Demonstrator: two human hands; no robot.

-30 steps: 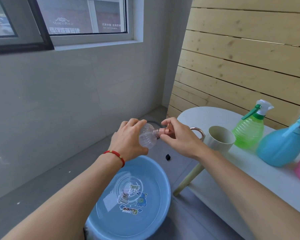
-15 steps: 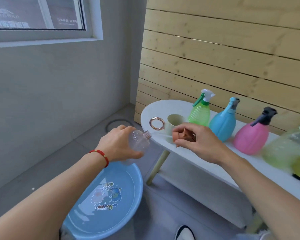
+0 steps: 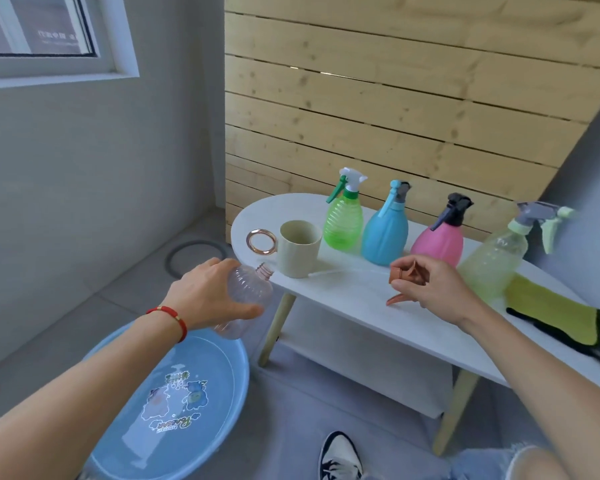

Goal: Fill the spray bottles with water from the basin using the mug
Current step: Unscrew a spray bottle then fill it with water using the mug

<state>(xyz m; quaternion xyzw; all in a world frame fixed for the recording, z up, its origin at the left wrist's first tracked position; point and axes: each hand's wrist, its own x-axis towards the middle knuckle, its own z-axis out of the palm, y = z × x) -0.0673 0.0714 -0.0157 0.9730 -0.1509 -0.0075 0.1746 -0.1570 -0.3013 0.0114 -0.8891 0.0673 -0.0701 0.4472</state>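
My left hand (image 3: 205,292) grips a clear pinkish bottle (image 3: 246,299) with its neck open, tilted, above the floor between the basin and the table. My right hand (image 3: 430,289) pinches the brown spray head (image 3: 400,276) low over the white table (image 3: 354,299), its thin tube trailing left toward the mug. A beige mug (image 3: 298,249) with a gold ring handle stands on the table's left end. The blue basin (image 3: 174,403) holds water on the floor at lower left.
Green (image 3: 343,220), blue (image 3: 384,233), pink (image 3: 437,239) and pale yellow-green (image 3: 492,261) spray bottles stand in a row along the wooden slat wall. A yellow cloth (image 3: 555,313) lies at the table's right. My shoe (image 3: 340,455) is on the floor below.
The spray head came off the bottle. My right hand carried it right and down over the table, while my left hand kept the bottle and lowered slightly. The view swung right.
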